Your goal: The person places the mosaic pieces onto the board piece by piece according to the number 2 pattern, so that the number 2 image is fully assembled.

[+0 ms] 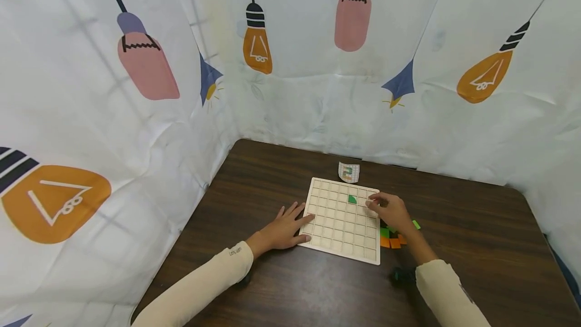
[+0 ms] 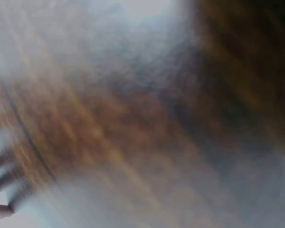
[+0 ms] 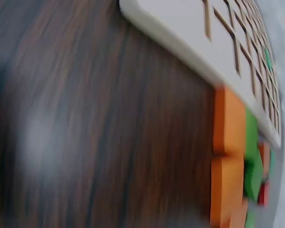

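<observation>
A pale square board with a grid of recessed cells lies on the table. My left hand rests with spread fingers on its left edge; only fingertips show at the corner of the left wrist view. Over the board's upper right cells is my right hand, thumb and index finger bent towards each other. Whether a piece is between them is too small to tell. A green quarter-round piece sits in one upper cell. Beside the board's right edge, below the right hand, lie orange tiles and green tiles.
A small card with a printed grid pattern lies behind the board. A dark object with a green part is near the right forearm. The brown wooden table meets a white printed curtain at the back and left.
</observation>
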The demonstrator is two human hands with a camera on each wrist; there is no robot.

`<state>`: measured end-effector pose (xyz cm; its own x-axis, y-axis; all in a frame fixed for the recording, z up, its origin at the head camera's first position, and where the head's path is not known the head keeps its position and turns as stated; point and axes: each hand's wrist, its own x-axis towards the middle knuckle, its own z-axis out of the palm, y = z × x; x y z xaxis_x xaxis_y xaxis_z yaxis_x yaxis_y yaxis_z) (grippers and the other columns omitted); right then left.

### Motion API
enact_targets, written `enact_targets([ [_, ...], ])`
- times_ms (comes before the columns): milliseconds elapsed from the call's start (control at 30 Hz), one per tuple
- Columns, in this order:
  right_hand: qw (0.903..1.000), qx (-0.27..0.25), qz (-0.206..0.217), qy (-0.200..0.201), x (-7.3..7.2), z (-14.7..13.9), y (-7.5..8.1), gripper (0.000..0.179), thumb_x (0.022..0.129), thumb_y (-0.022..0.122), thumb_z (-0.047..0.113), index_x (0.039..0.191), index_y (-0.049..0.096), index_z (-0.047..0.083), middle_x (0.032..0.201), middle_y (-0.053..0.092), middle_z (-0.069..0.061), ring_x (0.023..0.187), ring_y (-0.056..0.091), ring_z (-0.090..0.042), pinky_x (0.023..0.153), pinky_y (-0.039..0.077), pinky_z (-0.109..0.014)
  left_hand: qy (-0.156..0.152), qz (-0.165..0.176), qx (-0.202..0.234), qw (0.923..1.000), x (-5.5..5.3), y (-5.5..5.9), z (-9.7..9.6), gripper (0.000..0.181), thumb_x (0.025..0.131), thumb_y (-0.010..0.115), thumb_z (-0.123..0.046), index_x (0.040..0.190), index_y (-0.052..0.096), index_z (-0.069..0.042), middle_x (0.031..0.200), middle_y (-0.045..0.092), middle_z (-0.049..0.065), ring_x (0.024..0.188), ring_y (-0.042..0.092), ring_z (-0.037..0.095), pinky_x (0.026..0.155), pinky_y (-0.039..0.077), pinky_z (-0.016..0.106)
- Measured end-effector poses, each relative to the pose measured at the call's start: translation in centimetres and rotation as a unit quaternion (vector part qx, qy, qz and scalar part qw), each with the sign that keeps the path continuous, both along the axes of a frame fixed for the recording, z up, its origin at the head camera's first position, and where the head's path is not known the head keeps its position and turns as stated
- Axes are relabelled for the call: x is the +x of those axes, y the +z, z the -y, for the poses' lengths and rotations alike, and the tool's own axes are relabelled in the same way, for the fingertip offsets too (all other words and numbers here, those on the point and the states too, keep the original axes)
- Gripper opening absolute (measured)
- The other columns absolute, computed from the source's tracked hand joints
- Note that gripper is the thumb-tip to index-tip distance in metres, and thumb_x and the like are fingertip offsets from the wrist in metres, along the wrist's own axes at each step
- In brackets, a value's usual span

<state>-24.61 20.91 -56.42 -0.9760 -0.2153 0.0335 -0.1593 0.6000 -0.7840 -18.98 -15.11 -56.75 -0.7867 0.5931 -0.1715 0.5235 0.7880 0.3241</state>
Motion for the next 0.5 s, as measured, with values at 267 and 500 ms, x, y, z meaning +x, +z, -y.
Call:
enact_targets([
  [267,0.9995,-0.016,0.024,0.010,1.9,-5.2,1.2,0.034,0.100,0.066,0.023,0.121,0.067,-0.002,0.095,0.068,-0.017,0.060,0.061,-0.024,0.052,0.051,-0.032,-0.001,0.004,-0.001,1.0000,-0.1,0.4,-0.3,0.066,0.102,0.046,-0.058,0.159,0.031,-0.029,0.167,0.017,0.015,0.155,0.013,0.038,0.117,0.019,0.066],
  [500,0.9981,-0.022,0.050,0.030,3.2,-9.2,1.1,0.038,0.099,0.066,0.025,0.126,0.064,-0.002,0.103,0.071,-0.018,0.059,0.059,-0.020,0.056,0.052,-0.033,0.000,0.006,0.007,1.0000,0.2,0.3,-0.1,0.066,0.102,0.047,-0.057,0.159,0.032,-0.027,0.167,0.018,0.016,0.155,0.013,0.039,0.117,0.019,0.067],
])
